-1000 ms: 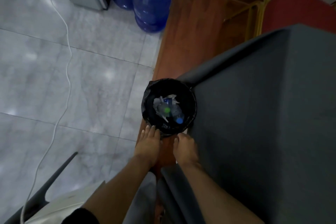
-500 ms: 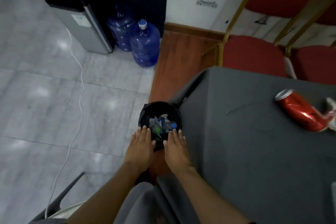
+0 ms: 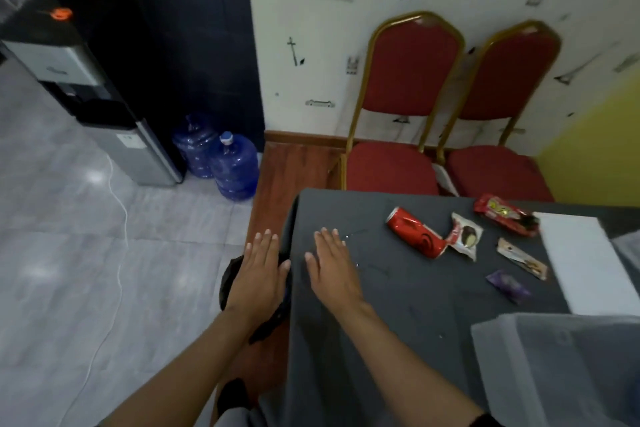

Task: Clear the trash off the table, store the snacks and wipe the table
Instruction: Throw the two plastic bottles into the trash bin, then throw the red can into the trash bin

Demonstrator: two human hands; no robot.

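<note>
A crushed red can [image 3: 415,236] lies on the grey-clothed table [image 3: 398,322]. Right of it lie a white chocolate wrapper [image 3: 464,236], a red snack packet [image 3: 505,214], a brown-and-white wrapper [image 3: 523,258] and a purple wrapper [image 3: 508,286]. My right hand [image 3: 332,267] hovers flat and open over the table's left part, left of the can. My left hand [image 3: 260,274] is open, spread above the black-lined trash bin [image 3: 228,279] on the floor by the table's left edge, hiding most of it. Neither hand holds anything.
A white flat board [image 3: 581,260] and grey translucent plastic [image 3: 561,371] sit at the table's right. Two red chairs with gold frames [image 3: 408,97] [image 3: 502,107] stand behind the table by the wall. Two blue water jugs [image 3: 235,166] and a water dispenser [image 3: 86,97] stand at the left on the tile floor.
The view has lifted from the bin to the table. Both hands rose from the bin's rim; my right hand moved over the tabletop, and the can and wrappers came into view.
</note>
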